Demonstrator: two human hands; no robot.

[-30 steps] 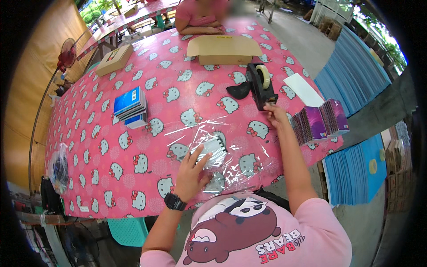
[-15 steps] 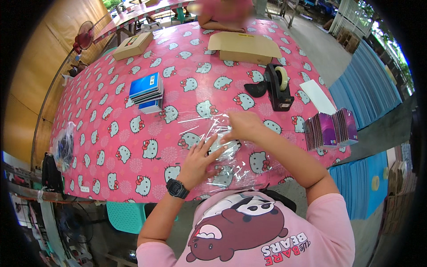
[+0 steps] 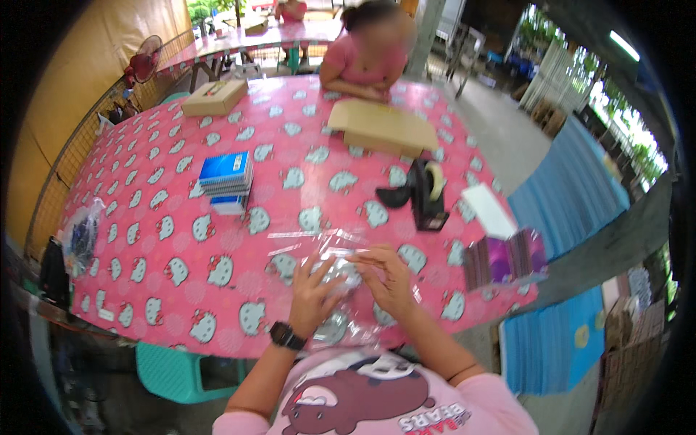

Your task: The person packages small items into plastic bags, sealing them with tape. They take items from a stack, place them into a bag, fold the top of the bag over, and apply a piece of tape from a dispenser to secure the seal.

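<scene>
Several clear plastic sleeves (image 3: pixel 339 330) lie loosely spread on the table just in front of me. My left hand (image 3: pixel 313 293), with a black watch on its wrist, rests on this plastic with its fingers apart. Close beside it, my right hand (image 3: pixel 388 279) is bent over the plastic, thumb and fingers brought together on its edge. Glare off the film hides exactly how much of it the right fingers hold. A stack of blue spiral notebooks (image 3: pixel 225 174) stands beyond my left hand. To the right are purple spiral notebooks (image 3: pixel 505 259) in upright rows.
A black tape dispenser (image 3: pixel 428 199) stands beyond my right hand, near a white card (image 3: pixel 490 210). Farther off are an opened cardboard box (image 3: pixel 384 130), a closed box (image 3: pixel 215 98) and a seated person. Tall blue stacks (image 3: pixel 554 341) flank the pink table (image 3: pixel 156 250).
My right hand has drawn back toward me, from the far part of the plastic to beside my left hand. The head view has tilted up, bringing more of the seated person into sight.
</scene>
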